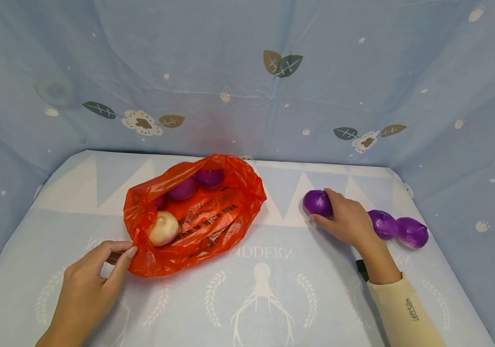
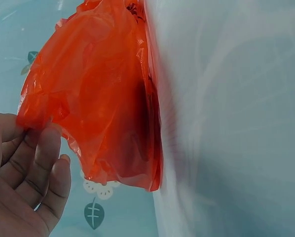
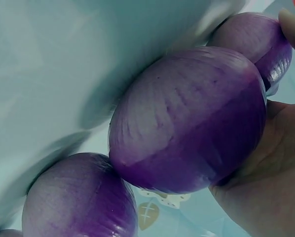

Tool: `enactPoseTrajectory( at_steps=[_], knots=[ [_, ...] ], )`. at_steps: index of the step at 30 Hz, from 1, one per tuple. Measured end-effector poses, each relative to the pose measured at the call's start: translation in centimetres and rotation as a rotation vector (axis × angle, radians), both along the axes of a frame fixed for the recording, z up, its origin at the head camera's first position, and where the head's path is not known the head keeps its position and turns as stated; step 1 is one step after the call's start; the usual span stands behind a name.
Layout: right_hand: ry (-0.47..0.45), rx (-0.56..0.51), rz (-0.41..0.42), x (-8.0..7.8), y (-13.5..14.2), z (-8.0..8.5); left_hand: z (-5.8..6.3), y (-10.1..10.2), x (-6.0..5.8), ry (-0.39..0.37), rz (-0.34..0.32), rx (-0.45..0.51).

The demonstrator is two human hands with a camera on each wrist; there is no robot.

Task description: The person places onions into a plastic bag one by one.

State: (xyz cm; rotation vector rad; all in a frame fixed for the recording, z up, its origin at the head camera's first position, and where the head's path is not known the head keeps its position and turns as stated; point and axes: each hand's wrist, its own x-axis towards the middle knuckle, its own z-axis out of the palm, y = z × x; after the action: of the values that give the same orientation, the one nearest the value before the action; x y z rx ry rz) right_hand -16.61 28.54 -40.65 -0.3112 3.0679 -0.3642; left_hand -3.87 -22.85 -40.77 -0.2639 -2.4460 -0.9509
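Steadying the red bag (image 1: 152,265) with my left hand (image 1: 93,284), thumb and fingers pinching its rim, I'd pull only lightly to spread the mouth, since the thin film may tear. The purple onion (image 1: 315,202) looks slick, so I'd grip it evenly around its sides. It sits between the thumb and fingers of my right hand (image 1: 349,219), well right of the bag; two more onions (image 1: 383,224) lie just beyond that hand, to its right.

2 arms (image 1: 379,260) extended forward, left grip (image 1: 86,284) pinching, right grip (image 1: 348,219) curled in a clasp, well apart
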Motion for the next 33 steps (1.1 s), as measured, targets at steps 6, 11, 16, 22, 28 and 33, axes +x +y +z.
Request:
enactPoseTrajectory(
  at_steps=[6, 11, 16, 22, 28, 33],
  knots=[
    [-0.012, 0.010, -0.013, 0.0, 0.0, 0.1, 0.0, 0.0, 0.0, -0.013, 0.008, 0.002],
    [-0.019, -0.004, -0.024, 0.1, 0.0, 0.0, 0.0, 0.0, 0.1, -0.018, 0.010, 0.001],
    [-0.030, -0.031, -0.030, 0.3, -0.1, 0.0, 0.0, -0.1, 0.1, -0.013, 0.003, 0.000],
    [-0.013, -0.045, -0.024, 0.4, -0.2, 0.3, 0.0, -0.1, 0.1, -0.014, 0.005, 0.008],
    [-0.028, -0.065, -0.020, 0.5, -0.3, 0.7, 0.0, -0.1, 0.0, 0.005, -0.008, 0.021],
    [-0.024, -0.087, -0.019, 0.8, -0.3, 1.1, 0.0, -0.1, -0.1, 0.016, -0.019, 0.025]
  ],
)
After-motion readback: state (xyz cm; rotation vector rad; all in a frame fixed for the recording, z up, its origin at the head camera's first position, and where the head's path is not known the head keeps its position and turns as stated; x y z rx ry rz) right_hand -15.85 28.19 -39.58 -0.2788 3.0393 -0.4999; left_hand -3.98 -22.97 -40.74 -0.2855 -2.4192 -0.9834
